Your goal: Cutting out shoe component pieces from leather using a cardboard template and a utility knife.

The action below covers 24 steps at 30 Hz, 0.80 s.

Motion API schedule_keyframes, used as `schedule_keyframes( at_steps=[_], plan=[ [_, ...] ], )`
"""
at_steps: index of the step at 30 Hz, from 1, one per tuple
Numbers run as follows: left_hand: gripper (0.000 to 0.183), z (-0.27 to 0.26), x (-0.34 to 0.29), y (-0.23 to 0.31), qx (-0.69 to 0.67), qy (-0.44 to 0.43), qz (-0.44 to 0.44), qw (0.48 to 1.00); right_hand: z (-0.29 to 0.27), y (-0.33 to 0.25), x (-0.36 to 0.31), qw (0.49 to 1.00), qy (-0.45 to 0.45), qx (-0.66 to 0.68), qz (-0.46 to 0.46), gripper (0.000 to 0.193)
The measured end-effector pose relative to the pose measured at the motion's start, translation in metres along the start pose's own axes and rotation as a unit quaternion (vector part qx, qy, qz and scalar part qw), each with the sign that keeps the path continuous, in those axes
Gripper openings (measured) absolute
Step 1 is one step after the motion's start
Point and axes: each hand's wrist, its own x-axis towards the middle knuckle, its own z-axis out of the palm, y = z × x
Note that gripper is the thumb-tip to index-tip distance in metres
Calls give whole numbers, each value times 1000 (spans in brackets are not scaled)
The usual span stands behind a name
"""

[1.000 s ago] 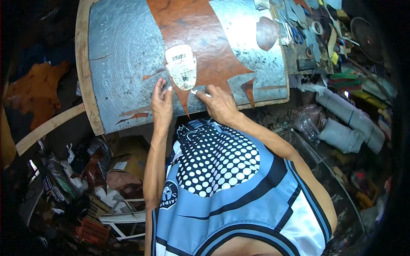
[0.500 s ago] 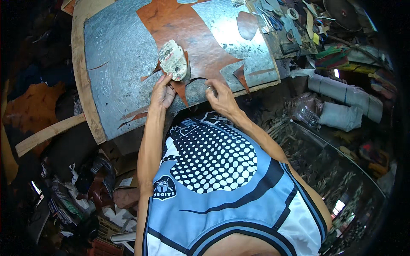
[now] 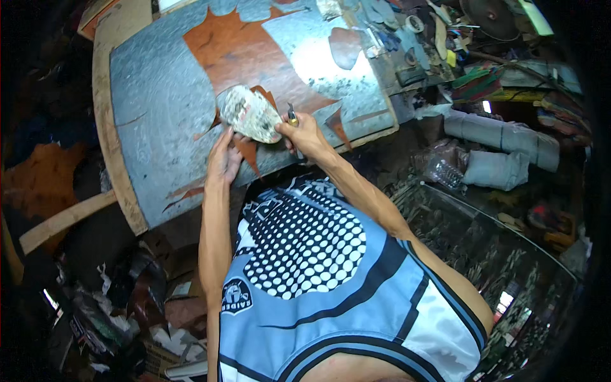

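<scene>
A pale, stained sole-shaped pattern is between my hands over the near end of a brown leather hide. My left hand has its fingers at the pattern's lower left edge, partly tucked beneath it. My right hand is closed round a small knife with a yellowish collar, its blade pointing up and away. That hand's thumb also presses on the pattern's right edge. A brown leather piece shows past the pattern's upper right edge. Below the pattern hangs a pointed leather scrap.
A scratched grey metal sheet covers the table, framed by a wooden edge. Another leather scrap lies at its right. Tools, a tape roll and offcuts crowd the far right. Wrapped rolls lie beyond the table's right side.
My right hand has risen from the table's near edge to the pattern and taken its right edge, knife still held. The pattern has turned and tilted. The whole view has shifted slightly.
</scene>
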Motion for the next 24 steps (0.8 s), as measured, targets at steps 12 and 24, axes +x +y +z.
schedule_keyframes(
  at_steps=[12, 24],
  plan=[
    [25, 5, -8, 1, 56, 34, -6, 998, -207, -6, 86, 971, 156, 123, -131, 27],
    [22, 22, -27, -2, 115, 119, 52, 985, -199, -20, 97, 973, 226, 46, -17, 65]
  ],
)
